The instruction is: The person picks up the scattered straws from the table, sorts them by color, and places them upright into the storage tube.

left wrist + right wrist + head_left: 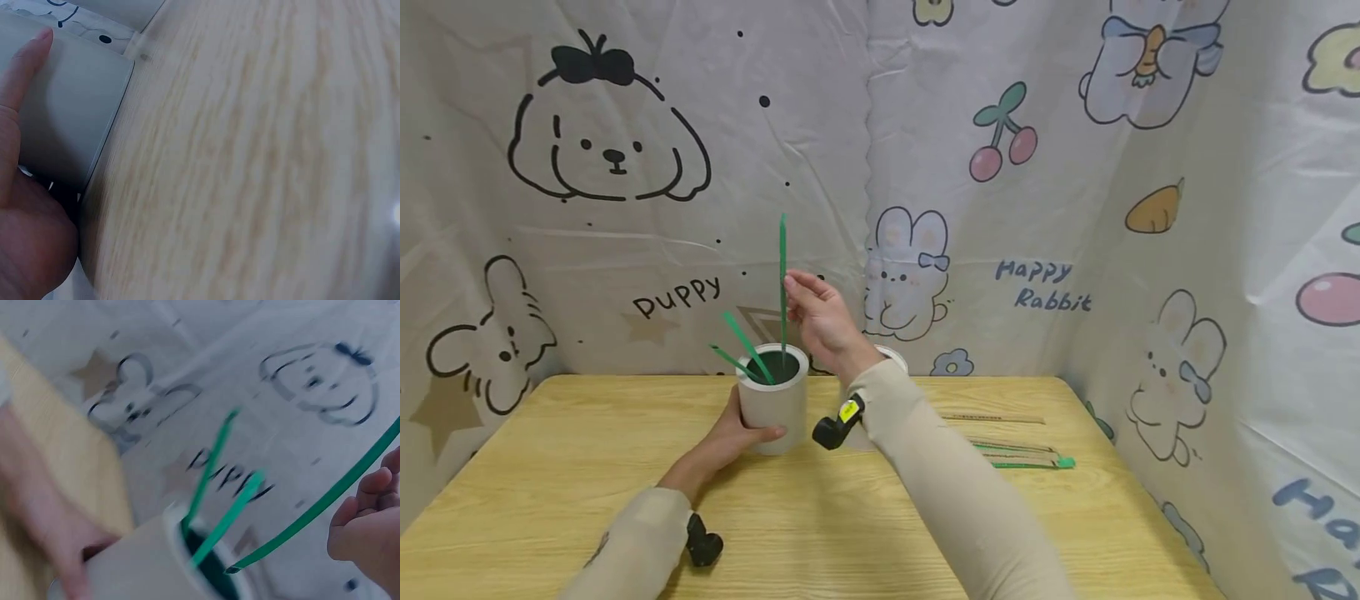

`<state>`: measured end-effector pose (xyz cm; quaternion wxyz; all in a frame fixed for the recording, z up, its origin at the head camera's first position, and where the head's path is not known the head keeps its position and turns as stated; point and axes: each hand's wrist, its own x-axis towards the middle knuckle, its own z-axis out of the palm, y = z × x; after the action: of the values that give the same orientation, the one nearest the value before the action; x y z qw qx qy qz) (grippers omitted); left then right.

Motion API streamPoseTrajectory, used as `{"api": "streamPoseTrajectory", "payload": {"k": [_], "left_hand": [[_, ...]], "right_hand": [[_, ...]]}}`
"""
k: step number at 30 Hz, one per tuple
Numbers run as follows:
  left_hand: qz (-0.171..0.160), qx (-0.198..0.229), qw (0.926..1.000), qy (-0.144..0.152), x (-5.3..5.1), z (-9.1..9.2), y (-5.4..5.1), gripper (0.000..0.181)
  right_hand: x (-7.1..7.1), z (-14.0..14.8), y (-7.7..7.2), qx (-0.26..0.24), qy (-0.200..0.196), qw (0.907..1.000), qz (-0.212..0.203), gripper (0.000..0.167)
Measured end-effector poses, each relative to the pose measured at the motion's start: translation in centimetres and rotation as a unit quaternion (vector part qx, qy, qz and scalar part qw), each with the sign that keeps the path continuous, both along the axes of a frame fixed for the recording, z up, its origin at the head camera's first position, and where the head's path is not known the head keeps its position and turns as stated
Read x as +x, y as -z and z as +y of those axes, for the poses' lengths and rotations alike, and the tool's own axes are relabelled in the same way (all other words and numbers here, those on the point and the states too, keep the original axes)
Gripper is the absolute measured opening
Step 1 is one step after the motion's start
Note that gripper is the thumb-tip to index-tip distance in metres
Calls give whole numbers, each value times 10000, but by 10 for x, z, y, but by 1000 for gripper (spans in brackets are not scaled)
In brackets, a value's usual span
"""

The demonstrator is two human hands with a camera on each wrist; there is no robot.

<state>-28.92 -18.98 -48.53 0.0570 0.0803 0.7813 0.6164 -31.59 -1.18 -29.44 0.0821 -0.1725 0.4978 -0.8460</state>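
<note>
A white cylindrical container [772,421] with a dark inside stands at the back of the table. My left hand [730,437] grips its lower side, with the thumb across the front. My right hand [823,321] pinches a long thin green strip [783,250] almost upright above the container; in the right wrist view the strip bends slightly, its lower end at the mouth. Two more green strips, one wider [228,519] and one narrower [209,472], lean out over the rim. The left wrist view shows my thumb [28,65] on the container's smooth wall.
A second white container [891,358] stands to the right, mostly hidden behind my right wrist. Farther right, several thin brown and green strips [1022,454] lie on the wooden table [820,533]. A printed cloth [820,125] hangs behind the table's back edge.
</note>
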Motion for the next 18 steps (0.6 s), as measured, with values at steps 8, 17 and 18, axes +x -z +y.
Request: {"api": "streamPoseTrajectory", "payload": {"k": [8, 17, 18], "left_hand": [[60, -21, 10000, -38, -1, 5, 4, 110], [62, -135, 9998, -119, 0, 2, 2, 113], [35, -138, 9998, -113, 0, 2, 2, 113]], "right_hand": [[-10, 33, 36, 1948, 324, 9801, 177, 35], [-2, 147, 44, 3283, 149, 9438, 346, 34], [0, 160, 49, 3388, 98, 9402, 340, 34]]}}
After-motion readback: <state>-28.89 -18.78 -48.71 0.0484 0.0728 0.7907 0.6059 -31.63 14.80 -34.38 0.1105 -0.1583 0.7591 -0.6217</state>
